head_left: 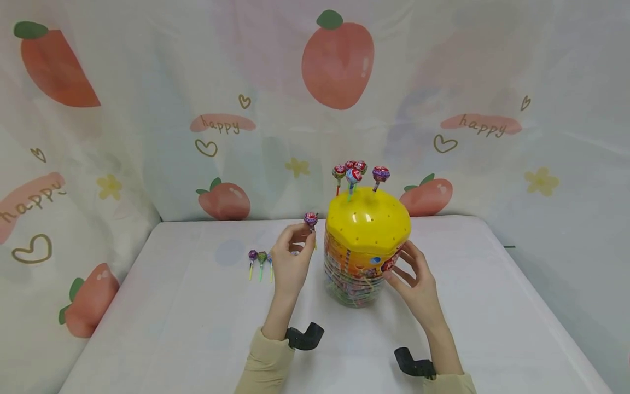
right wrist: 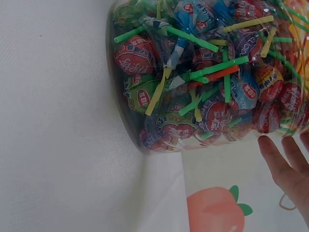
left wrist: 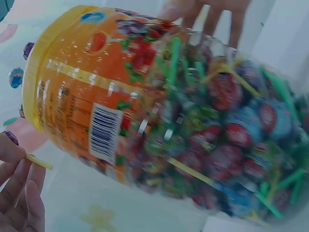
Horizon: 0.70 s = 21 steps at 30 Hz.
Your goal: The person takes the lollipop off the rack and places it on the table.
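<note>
My left hand pinches a purple-wrapped lollipop by its yellow stick, head upward, just left of a big candy jar. The jar stands upright and has a yellow lid dotted with small holes. Several lollipops stick up out of that lid. Through the clear lower wall, wrapped lollipops with coloured sticks show. My right hand touches the jar's right side with spread fingers. In the left wrist view, the pinched stick points away from the thumb and fingers.
A few loose lollipops lie in a row on the white table, partly hidden behind my left hand. Behind the table hangs a fruit-printed cloth. A black wrist mount sits on each forearm.
</note>
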Available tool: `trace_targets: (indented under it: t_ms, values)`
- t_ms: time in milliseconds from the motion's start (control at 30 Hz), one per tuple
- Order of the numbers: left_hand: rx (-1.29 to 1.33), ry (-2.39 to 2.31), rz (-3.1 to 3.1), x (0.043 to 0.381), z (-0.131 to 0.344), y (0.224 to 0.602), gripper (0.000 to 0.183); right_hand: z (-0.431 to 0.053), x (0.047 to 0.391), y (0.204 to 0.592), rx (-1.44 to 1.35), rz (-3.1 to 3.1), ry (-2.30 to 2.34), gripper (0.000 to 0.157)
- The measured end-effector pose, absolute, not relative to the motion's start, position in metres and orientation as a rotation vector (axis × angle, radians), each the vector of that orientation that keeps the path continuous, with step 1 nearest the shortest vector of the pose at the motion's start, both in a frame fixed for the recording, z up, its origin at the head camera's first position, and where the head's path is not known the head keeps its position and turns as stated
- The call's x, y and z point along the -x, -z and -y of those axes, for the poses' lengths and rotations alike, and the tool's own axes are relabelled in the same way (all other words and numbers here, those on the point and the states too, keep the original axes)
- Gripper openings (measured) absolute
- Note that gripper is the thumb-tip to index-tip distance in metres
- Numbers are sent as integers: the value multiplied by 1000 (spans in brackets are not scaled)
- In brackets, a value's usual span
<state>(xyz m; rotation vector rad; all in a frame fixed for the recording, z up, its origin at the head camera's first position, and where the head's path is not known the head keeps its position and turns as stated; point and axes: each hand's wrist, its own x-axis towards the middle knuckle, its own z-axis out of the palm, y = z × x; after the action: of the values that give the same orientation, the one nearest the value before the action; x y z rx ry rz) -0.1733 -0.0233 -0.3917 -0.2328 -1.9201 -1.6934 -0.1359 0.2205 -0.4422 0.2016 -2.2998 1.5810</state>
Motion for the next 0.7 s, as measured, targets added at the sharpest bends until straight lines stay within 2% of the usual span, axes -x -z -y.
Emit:
trace_targets:
  t_ms: [367,700]
  values:
    - [79,1703,2104,158,35,428,12,-221,136,442,-191,2303,-1563,77]
    - [-138,1682,2362,160,44,455,10,-221,136,441,-188,2308,-1578,76]
